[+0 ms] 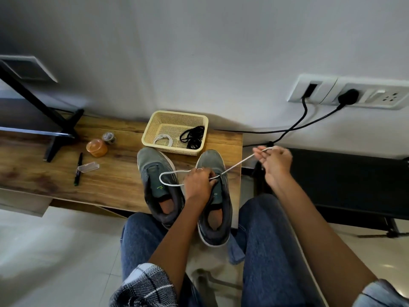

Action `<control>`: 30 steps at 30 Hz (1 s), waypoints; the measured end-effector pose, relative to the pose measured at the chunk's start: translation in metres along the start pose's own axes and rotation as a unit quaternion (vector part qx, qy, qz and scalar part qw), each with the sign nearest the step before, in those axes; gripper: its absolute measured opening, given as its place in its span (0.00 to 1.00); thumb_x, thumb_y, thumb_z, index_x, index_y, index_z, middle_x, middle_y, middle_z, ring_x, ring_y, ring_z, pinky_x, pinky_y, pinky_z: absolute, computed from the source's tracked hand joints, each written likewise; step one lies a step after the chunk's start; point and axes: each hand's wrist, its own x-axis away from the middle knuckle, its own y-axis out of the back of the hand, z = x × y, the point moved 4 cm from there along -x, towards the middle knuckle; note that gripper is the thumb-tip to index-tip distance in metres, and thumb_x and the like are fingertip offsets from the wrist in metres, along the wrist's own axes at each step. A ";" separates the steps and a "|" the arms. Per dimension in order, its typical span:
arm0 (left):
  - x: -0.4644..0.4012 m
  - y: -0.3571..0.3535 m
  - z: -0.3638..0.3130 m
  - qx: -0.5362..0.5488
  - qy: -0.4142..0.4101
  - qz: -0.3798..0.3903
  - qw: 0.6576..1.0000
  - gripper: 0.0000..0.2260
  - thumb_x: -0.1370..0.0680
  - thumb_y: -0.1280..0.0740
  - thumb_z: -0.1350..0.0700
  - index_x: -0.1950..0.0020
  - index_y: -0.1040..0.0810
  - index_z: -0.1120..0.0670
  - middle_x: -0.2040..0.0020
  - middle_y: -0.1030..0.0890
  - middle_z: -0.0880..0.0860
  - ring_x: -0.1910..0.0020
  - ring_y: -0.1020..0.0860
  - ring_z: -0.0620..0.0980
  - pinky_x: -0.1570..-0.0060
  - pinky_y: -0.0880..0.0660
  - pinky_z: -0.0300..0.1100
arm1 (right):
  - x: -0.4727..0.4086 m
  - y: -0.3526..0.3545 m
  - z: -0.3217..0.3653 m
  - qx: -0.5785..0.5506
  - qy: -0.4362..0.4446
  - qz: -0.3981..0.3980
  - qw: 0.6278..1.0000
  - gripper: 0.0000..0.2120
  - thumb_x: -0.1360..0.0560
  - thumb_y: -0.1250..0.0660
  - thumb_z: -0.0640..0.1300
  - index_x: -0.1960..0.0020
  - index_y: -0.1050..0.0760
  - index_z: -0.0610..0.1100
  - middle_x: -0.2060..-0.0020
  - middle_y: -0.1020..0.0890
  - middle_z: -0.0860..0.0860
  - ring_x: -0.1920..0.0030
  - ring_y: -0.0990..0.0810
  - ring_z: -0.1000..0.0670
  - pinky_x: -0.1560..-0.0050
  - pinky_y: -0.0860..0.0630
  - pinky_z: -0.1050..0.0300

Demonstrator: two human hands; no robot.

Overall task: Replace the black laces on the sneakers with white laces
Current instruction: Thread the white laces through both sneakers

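Observation:
Two grey sneakers stand side by side at the near edge of a wooden table (pixel 66 173), toes pointing away from me. The left sneaker (pixel 155 173) has no lace. My left hand (pixel 198 185) rests on the tongue area of the right sneaker (pixel 215 209) and pinches a white lace (pixel 238 162) there. One part of the lace loops left over the other sneaker. The other part runs taut up to the right, where my right hand (pixel 275 161) pinches its end. A cream basket (pixel 155 127) behind the sneakers holds a coiled white lace (pixel 163 140) and black laces (pixel 192 135).
An orange lidded jar (pixel 96 147), a small tape roll (pixel 108 137), a black pen (pixel 78 168) and a clear plastic case (pixel 88 167) lie on the table's left part. A black stand leg (pixel 59 134) rises there. Black cables (pixel 294 125) run from wall sockets (pixel 347 93) at the right.

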 end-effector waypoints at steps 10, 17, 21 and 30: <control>0.010 0.004 0.007 -0.024 -0.011 -0.031 0.999 0.11 0.23 0.33 0.48 0.44 0.22 0.51 0.47 0.20 0.51 0.45 0.25 0.53 0.49 0.33 0.48 | 0.008 0.001 0.014 0.353 0.165 0.132 0.911 0.05 0.21 0.39 0.39 0.49 0.25 0.40 0.54 0.19 0.46 0.55 0.18 0.49 0.52 0.19 0.55; 0.045 0.009 0.018 0.121 0.025 -0.089 0.988 0.17 0.25 0.34 0.48 0.39 0.23 0.54 0.43 0.20 0.53 0.42 0.26 0.54 0.41 0.29 0.48 | 0.038 -0.041 -0.047 0.573 0.249 0.283 0.728 0.10 0.24 0.37 0.37 0.45 0.21 0.43 0.46 0.21 0.48 0.44 0.23 0.49 0.44 0.27 0.55; 0.057 0.003 0.013 0.107 0.027 -0.056 0.992 0.31 0.29 0.45 0.39 0.31 0.28 0.55 0.34 0.25 0.53 0.33 0.30 0.53 0.29 0.40 0.50 | 0.050 -0.053 -0.072 0.650 0.303 0.301 0.628 0.10 0.24 0.34 0.43 0.44 0.21 0.47 0.45 0.24 0.48 0.42 0.28 0.46 0.41 0.30 0.47; 0.061 -0.018 0.003 0.018 0.030 -0.054 0.998 0.26 0.24 0.50 0.48 0.33 0.25 0.59 0.37 0.21 0.56 0.35 0.26 0.54 0.29 0.38 0.55 | 0.061 -0.061 -0.090 0.720 0.326 0.270 0.550 0.11 0.21 0.40 0.43 0.41 0.25 0.46 0.40 0.30 0.46 0.38 0.32 0.45 0.43 0.28 0.49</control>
